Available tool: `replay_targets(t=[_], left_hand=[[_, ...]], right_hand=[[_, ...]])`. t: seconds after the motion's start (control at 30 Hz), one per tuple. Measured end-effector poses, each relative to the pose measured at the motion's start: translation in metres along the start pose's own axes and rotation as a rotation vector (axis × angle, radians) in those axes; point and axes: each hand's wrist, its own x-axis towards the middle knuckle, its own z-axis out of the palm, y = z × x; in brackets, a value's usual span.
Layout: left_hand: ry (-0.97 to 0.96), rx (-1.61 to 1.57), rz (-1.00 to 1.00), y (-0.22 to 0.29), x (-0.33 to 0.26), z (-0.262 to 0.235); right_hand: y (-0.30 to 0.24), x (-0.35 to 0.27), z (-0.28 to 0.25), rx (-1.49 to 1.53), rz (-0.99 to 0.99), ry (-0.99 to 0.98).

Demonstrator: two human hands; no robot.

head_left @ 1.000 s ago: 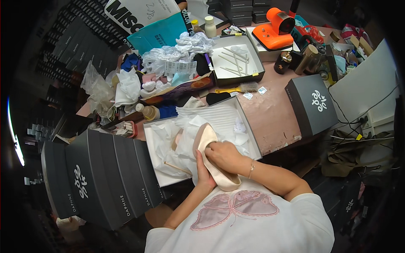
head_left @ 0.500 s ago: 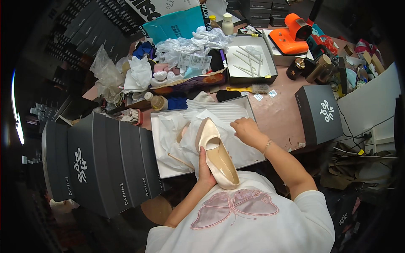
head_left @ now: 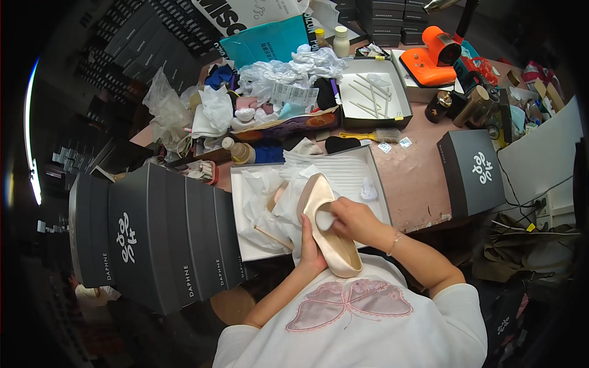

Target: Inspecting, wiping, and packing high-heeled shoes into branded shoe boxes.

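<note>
My left hand [head_left: 311,250] grips a beige satin pointed shoe [head_left: 328,242] from its left side, holding it over the near edge of an open white shoe box [head_left: 377,178]. My right hand [head_left: 352,221] rests on the shoe's opening and presses a small wad of white tissue [head_left: 325,221] into it. Crumpled white tissue paper [head_left: 270,202] fills the box's left half, and a second beige shoe [head_left: 277,196] peeks out from under it. A small white packet [head_left: 368,190] lies on the ribbed white lining at the box's right.
A row of grey shoe boxes [head_left: 153,236] stands at my left. One grey box [head_left: 471,172] sits on the brown table at right. Behind lie a tray of white sticks [head_left: 371,92], an orange tool [head_left: 432,58], bottles, plastic bags and cloth clutter [head_left: 270,104].
My right hand reached into the box, then came back onto the shoe with white tissue. The shoe stays in my left hand, and the view has shifted slightly.
</note>
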Motion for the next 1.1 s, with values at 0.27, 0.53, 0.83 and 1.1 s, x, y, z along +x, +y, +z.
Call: replay_targets(t=[0.27, 0.53, 0.83, 1.1], left_hand=[[0.046, 0.043, -0.078, -0.014, 0.002, -0.008], [0.036, 0.050, -0.139, 0.004, -0.001, -0.020], [0.028, -0.007, -0.103, 0.006, -0.004, -0.011], [-0.052, -0.067, -0.115, -0.002, 0.004, -0.025]], right_hand=[[0.004, 0.030, 0.016, -0.341, 0.100, -0.108], [0.160, -0.008, 0.039, -1.066, 0.122, -0.385], [0.158, -0.014, 0.048, -0.944, 0.089, -0.516], [0.025, -0.005, -0.026, 0.095, -0.003, 0.251]])
